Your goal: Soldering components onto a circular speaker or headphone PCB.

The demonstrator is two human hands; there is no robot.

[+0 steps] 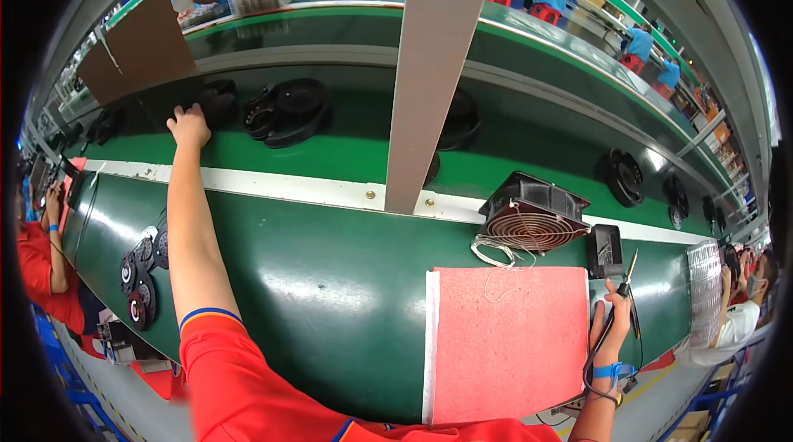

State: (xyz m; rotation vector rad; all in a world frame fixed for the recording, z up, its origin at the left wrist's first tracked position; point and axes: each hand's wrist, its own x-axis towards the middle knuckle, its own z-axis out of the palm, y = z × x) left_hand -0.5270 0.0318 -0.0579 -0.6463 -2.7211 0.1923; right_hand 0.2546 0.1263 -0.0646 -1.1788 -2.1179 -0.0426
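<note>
My left arm stretches over the bench to the green conveyor belt point(355, 163). There my left hand point(190, 125) has its thumb apart from its fingers, close by a black rounded part point(218, 102); whether they touch is hard to tell. Right of it lies a cluster of black ring-shaped parts point(289, 111), like headphone cups. At the bench's right side, my right hand point(611, 314) grips a soldering iron point(625, 288), its tip pointing up and away and its black cable hanging past my wrist. A pink foam mat point(508, 343) lies beside that hand.
A black fan with a wire grille point(537, 215) stands behind the mat, next to white wire point(493, 252) and a small black box point(605, 250). Round speaker-like discs point(142, 277) lie at left. A grey upright post point(429, 70) divides the view. Co-workers sit at both sides.
</note>
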